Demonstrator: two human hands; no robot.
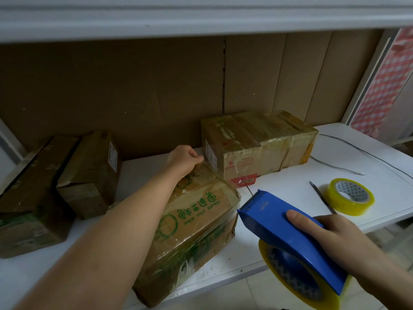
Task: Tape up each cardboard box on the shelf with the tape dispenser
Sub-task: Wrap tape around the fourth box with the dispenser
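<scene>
A cardboard box with green print [196,222], wrapped in clear tape, lies at an angle on the white shelf [279,184]. My left hand [184,158] reaches over it and grips its far top edge, fingers curled over the back. My right hand [330,233] holds the blue tape dispenser [288,233] by its handle, to the right of the box and above the shelf's front edge, its toothed blade pointing toward the back. A yellowish tape roll sits in the dispenser. A taped box [263,142] stands behind. At the left are two more boxes [89,173], [29,198].
A spare roll of yellowish tape [350,196] lies on the shelf at the right, with a thin metal blade [321,195] beside it. A grey cord [348,148] runs along the shelf's right back. An upper shelf board [201,19] hangs overhead. A cardboard backing closes the rear.
</scene>
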